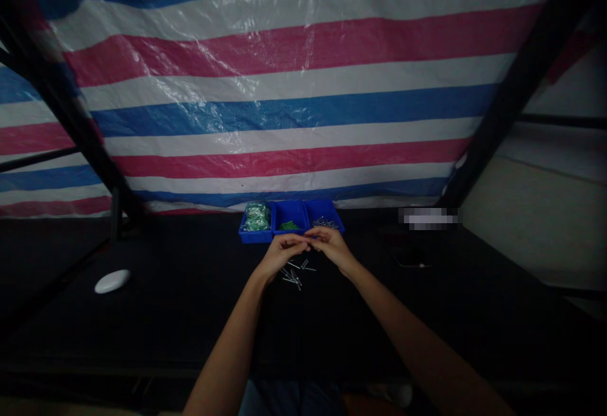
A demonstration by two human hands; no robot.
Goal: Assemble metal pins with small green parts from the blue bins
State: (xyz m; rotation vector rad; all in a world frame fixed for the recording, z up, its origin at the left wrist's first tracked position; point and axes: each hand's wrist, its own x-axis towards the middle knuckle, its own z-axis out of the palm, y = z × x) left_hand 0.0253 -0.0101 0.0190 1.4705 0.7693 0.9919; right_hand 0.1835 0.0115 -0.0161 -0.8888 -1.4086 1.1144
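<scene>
My left hand (283, 253) and my right hand (332, 247) meet just in front of the blue bins, thumbs and fingertips pinched together. Whatever lies between the fingertips is too small and dark to make out. Below the hands, several thin silvery pins (293, 279), which look like rivets, lie loose on the black table (190, 315). The right blue bin (339, 215) holds more such metal pins (324, 222). Small green pieces (288, 226) lie in the middle blue bin (288, 207). Clear bags with green contents (257, 216) fill the left blue bin (256, 237).
A white rounded object (112, 281), like a computer mouse, lies at the left. To the right is a dark flat object (411, 258), perhaps a phone. Behind the bins hangs a striped plastic sheet (294, 106), between dark frame posts (502, 100).
</scene>
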